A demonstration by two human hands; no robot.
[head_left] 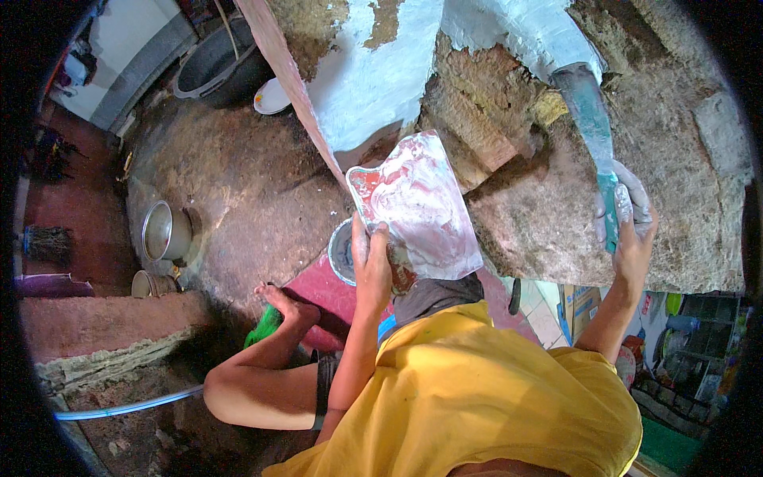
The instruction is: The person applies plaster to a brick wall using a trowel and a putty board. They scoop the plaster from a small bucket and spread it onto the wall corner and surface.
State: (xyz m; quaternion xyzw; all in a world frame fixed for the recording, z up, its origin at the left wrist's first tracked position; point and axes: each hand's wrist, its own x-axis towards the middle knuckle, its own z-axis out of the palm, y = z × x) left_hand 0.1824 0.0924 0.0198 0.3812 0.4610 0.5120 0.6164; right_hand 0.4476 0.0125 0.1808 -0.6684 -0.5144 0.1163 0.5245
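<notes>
My left hand (373, 256) grips the near left edge of a flat reddish board (425, 208) smeared with white and pinkish paste, the thumb lying on top. My right hand (632, 208) is closed around the green handle of a putty knife (588, 119), its fingers whitened with paste. The knife's wide end meets the lower edge of a pale blue-white plaster coat (517, 30) on the rough wall. Bare stone and crumbling masonry (469, 103) show between the plaster areas. Below the board, partly hidden by it, stands a bucket (342, 253) with grey stuff inside.
A large black basin (218, 67) and a white plate (273, 97) are at the far left. A metal pot (165, 230) sits on the worn floor. Near my bent leg lie a red mat (330, 298) and green bristles (264, 326). A blue hose (131, 409) crosses the lower left.
</notes>
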